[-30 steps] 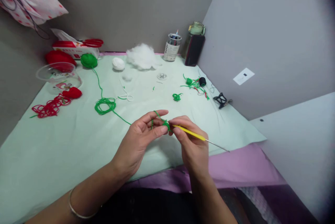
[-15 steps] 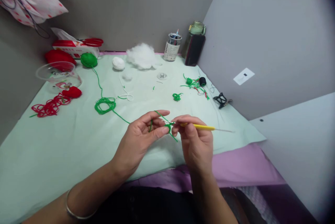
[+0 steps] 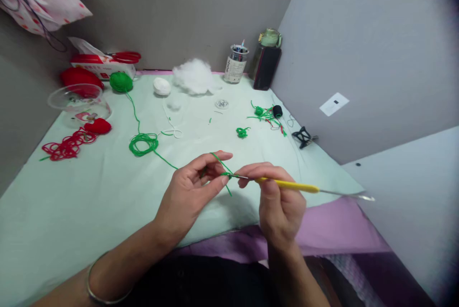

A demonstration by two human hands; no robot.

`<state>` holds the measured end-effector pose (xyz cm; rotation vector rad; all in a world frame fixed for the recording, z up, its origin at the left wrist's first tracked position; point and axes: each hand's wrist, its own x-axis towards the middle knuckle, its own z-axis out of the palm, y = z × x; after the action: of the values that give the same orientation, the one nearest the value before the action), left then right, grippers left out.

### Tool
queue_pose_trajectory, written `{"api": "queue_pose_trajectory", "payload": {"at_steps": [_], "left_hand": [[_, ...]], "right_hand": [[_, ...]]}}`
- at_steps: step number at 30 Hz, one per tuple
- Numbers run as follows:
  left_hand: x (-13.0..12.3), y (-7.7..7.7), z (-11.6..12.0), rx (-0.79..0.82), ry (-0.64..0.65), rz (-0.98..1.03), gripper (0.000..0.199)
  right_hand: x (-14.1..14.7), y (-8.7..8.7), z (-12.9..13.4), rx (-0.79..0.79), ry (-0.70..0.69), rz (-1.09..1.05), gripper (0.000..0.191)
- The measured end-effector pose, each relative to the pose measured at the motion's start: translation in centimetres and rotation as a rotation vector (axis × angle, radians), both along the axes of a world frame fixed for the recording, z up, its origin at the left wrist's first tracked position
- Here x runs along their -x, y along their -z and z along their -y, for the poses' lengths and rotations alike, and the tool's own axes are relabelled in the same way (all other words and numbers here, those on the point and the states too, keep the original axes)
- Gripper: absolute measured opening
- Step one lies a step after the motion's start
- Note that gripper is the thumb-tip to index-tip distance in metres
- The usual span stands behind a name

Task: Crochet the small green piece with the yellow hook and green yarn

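Note:
My left hand (image 3: 195, 180) pinches a small piece of green crochet work (image 3: 227, 175) between thumb and fingers. Green yarn (image 3: 220, 161) runs over its raised index finger, and a short tail hangs below the pinch. In my right hand (image 3: 281, 199) is a crochet hook (image 3: 292, 186) with a yellow handle, gripped like a pencil. Its metal tip meets the green work at my left fingertips; the far end points right. The yarn leads back to a loose green coil (image 3: 143, 145) and on to a green yarn ball (image 3: 121, 82).
Red yarn (image 3: 68, 148) and a clear plastic tub (image 3: 81, 106) lie left. White stuffing (image 3: 193, 76), a white yarn ball (image 3: 162, 87), a pen jar (image 3: 235, 64), a phone (image 3: 267, 69) and a bottle (image 3: 269, 38) stand behind. Green scraps (image 3: 263, 113) and a black stand (image 3: 304, 137) are right.
My right hand has moved right and slightly down, drawing the hook back from the left hand. More of the shaft's far end shows. My left hand has barely moved.

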<state>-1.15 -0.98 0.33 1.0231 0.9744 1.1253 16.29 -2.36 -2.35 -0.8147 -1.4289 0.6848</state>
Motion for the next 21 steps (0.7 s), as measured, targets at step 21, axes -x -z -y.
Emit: {"api": "queue_pose_trajectory", "payload": {"at_steps": [21], "left_hand": [[0.2,-0.2,-0.6,0.382,0.144,0.419,0.044]], "right_hand": [[0.8,0.7,0.4,-0.213,0.200,0.245,0.027]]}}
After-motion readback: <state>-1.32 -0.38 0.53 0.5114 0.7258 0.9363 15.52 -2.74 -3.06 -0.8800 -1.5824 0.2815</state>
